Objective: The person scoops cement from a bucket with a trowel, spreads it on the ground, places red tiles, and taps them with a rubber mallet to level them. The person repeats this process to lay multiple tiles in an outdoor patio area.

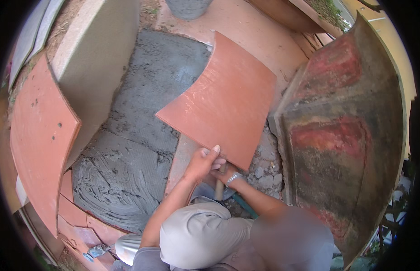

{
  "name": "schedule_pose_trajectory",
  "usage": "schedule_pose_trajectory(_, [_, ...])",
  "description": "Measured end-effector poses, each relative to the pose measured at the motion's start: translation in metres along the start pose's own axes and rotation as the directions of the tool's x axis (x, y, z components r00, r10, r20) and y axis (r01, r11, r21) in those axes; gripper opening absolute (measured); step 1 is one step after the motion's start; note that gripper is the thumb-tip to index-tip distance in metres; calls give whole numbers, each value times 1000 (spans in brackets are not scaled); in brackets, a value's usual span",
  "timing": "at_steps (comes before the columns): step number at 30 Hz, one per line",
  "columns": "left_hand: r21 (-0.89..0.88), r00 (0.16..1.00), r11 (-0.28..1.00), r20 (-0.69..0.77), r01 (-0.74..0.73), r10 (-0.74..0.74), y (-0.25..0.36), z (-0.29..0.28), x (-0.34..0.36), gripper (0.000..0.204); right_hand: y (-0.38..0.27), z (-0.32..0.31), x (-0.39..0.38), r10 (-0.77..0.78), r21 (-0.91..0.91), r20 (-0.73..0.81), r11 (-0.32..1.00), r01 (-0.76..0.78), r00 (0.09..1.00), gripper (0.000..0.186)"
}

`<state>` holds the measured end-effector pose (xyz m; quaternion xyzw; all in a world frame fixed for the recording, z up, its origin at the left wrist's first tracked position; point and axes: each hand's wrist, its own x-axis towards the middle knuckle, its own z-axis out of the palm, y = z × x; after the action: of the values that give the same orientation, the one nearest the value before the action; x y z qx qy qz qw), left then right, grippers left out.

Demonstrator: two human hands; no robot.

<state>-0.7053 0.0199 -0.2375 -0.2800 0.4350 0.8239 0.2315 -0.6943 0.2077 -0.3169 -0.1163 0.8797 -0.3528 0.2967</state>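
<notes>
A large square terracotta tile [228, 99] is tilted above the floor, one corner overlapping the wet grey mortar. My left hand [204, 163] is closed on its near edge, thumb on the top face and fingers curled below. Just beside it, my right hand [225, 174], with a metal-banded watch at the wrist, is closed around a wooden handle [219, 190] close under the tile's edge. What the handle belongs to is hidden. The mortar bed [146, 90] stretches from the far side toward me, with ridged swirls in its near part.
A pale slab [99, 63] and another terracotta tile [43, 140] stand on the left. A stained panel with red patches [331, 135] rises on the right, with rubble [266, 174] along its foot. A grey bucket [188, 8] stands at the far side. Broken tile pieces [74, 214] lie near left.
</notes>
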Motion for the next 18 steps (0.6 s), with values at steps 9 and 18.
schedule_pose_trajectory(9, [-253,981,949,89,188,-171,-12,25,5,61,-21,10,-29,47,-161,366,987,13,930,36])
schedule_pose_trajectory(18, [-395,948,864,75,313,-309,-54,21,38,67,-21,22,-30,-149,-241,541,915,323,827,48])
